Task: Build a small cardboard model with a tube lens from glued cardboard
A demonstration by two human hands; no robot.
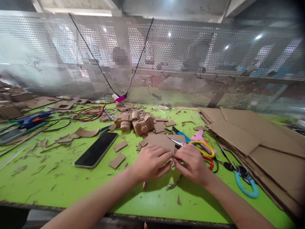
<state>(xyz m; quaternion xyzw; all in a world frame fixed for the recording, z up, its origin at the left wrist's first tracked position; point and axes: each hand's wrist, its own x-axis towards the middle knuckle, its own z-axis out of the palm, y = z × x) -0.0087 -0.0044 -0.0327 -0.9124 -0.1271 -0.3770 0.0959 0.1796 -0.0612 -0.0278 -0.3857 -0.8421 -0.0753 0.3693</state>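
My left hand (154, 161) and my right hand (190, 163) meet fingertip to fingertip above the green table (95, 190). Both are closed in a pinch, and whatever small piece lies between the fingers is too hidden to name. Just beyond them lies a flat piece of cardboard (157, 140). Scissors with yellow and red handles (202, 149) rest beside my right hand, blades pointing left. The end of a pencil (144, 185) shows under my left hand. Farther back stand two small cardboard cameras (144, 125).
A black phone (97, 149) lies to the left. Stacked cardboard sheets (257, 143) fill the right side, with a turquoise-handled tool (246, 186) near them. A blue glue gun (33, 119) is far left. Cardboard scraps (117, 161) and cables (89, 114) are scattered before a perforated screen (166, 63).
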